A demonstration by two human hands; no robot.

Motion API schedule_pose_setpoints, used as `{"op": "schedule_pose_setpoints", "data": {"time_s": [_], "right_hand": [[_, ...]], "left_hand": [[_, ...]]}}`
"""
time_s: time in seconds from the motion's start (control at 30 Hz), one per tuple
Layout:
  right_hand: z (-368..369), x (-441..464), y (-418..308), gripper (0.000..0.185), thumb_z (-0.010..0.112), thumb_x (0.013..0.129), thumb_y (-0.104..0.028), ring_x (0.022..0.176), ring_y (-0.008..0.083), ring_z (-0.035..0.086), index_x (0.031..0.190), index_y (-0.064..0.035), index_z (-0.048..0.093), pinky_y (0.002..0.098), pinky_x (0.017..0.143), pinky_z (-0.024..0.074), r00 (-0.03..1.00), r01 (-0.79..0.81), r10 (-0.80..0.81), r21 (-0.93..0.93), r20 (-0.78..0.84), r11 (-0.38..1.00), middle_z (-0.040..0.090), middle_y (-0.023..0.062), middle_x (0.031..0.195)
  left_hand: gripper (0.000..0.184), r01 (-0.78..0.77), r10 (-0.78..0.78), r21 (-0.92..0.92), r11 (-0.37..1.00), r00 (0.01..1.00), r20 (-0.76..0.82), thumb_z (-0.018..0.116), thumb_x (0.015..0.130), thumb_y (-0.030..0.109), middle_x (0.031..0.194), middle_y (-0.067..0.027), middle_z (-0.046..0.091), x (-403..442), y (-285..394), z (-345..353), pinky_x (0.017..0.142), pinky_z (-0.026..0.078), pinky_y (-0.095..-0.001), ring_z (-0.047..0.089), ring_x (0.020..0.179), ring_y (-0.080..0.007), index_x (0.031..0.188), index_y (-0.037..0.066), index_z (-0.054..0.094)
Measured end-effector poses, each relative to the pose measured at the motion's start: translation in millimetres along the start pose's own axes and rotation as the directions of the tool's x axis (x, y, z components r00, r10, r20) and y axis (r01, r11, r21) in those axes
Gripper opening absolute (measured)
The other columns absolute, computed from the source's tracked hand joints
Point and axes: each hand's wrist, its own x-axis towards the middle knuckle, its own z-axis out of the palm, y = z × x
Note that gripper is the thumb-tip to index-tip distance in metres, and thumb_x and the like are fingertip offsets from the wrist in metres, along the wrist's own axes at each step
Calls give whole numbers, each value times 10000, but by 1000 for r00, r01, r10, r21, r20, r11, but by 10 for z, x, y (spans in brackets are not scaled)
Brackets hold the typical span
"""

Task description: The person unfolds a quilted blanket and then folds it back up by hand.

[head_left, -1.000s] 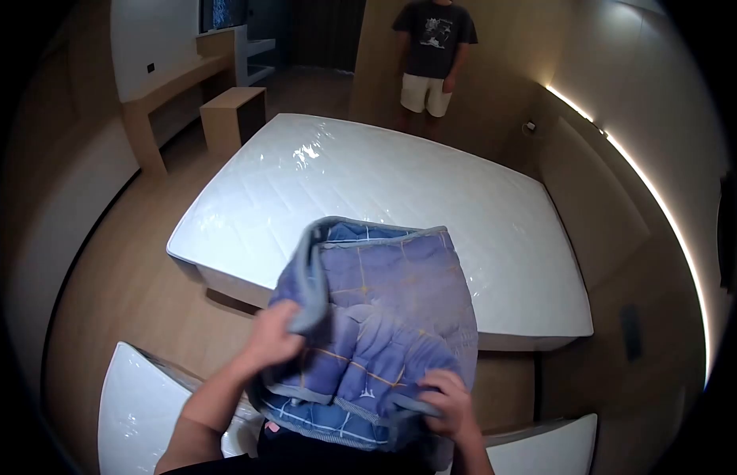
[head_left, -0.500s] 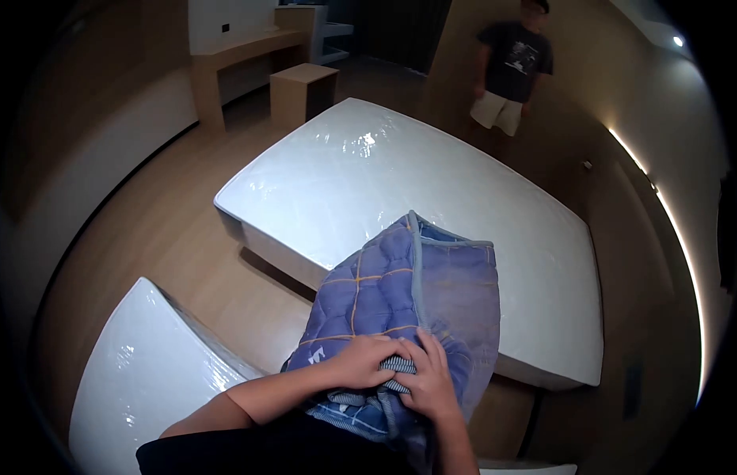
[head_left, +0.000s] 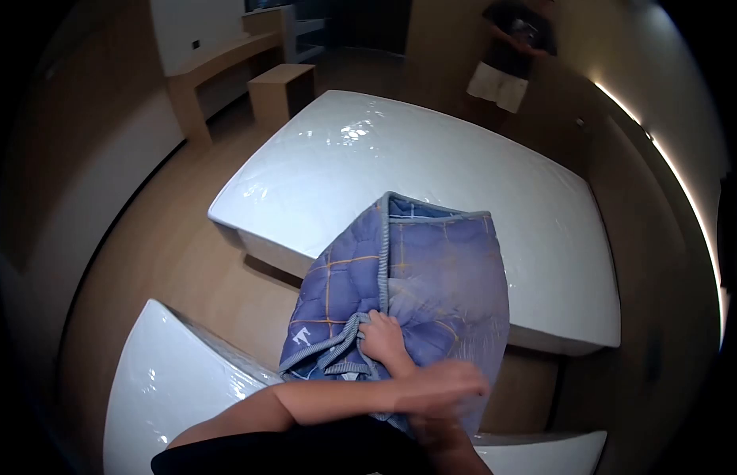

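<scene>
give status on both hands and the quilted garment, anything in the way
Right hand gripping purple quilted garment by ribbed trim. Left hand blurred, crossed over right arm, grip unclear. In the way: left arm, hiding part of the garment's lower end.

From here the quilted cloth [head_left: 439, 261] looks purple-blue, crossed with orange lines, bearing a white mark [head_left: 302, 336], grey edging [head_left: 384, 253] and blue lining [head_left: 416, 210]; the mattress [head_left: 432, 158] is white, the floor [head_left: 186, 214] tan.
</scene>
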Motion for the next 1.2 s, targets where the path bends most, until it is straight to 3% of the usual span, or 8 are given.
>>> {"op": "schedule_pose_setpoints", "data": {"time_s": [0.07,0.27,0.37,0.53,0.67,0.87,1.0,1.2], "right_hand": [[25,-3,5,201,661,723,-192,1055,278,576,894,-135,750,422,867,431,999,-9,10,31,-45,999,587,96,1020],[185,-130,1,167,703,663,-193,1045,273,572,810,-130,751,411,860,428,975,-26,43,82,-220,996,585,95,953],[102,-164,-25,162,701,664,-184,1042,273,570,806,-128,752,409,865,424,971,-19,44,109,-236,994,582,92,950],[212,-162,-39,141,681,675,-161,989,275,574,789,-137,760,405,850,423,953,-37,55,65,-298,997,567,84,914],[208,-137,-98,135,665,684,-147,969,273,576,780,-139,760,402,835,421,950,-47,69,81,-303,996,561,81,900],[246,-177,-57,163,711,623,-165,978,289,568,776,-123,748,406,845,425,937,-16,56,118,-344,993,563,98,941],[200,-192,-84,141,706,624,-145,975,290,569,759,-119,739,406,849,424,913,5,36,100,-405,995,568,102,940],[314,-161,-58,109,678,633,-137,948,289,569,727,-108,724,417,829,424,894,10,48,126,-445,992,565,100,905]], "left_hand": [[194,-168,157,-432,886,986,-62,647,875,263,908,-88,617,57,138,779,711,483,-407,606,849,-294,943,86,609],[244,230,571,-931,285,739,357,460,1004,82,1064,-164,662,399,661,1191,891,490,-376,621,999,-261,1154,-31,617],[242,225,358,-811,540,810,464,586,904,279,845,-151,619,195,603,1234,708,480,-422,600,806,-345,879,41,623],[271,185,118,-402,897,776,619,569,943,319,851,-172,643,-239,-161,611,737,498,-449,611,792,-378,927,58,641],[309,-125,217,-401,907,957,192,545,964,329,831,-187,655,-454,-214,1098,722,496,-454,622,770,-374,893,42,635],[308,243,361,-756,608,763,536,494,978,327,994,-176,670,300,462,1051,770,492,-435,637,904,-353,974,56,639],[374,212,263,-532,820,685,679,549,981,375,800,-204,656,220,177,919,671,495,-428,644,759,-376,907,27,666],[345,32,157,-463,886,918,364,556,984,341,762,-172,638,98,216,984,599,475,-438,625,691,-352,821,45,628]]}}
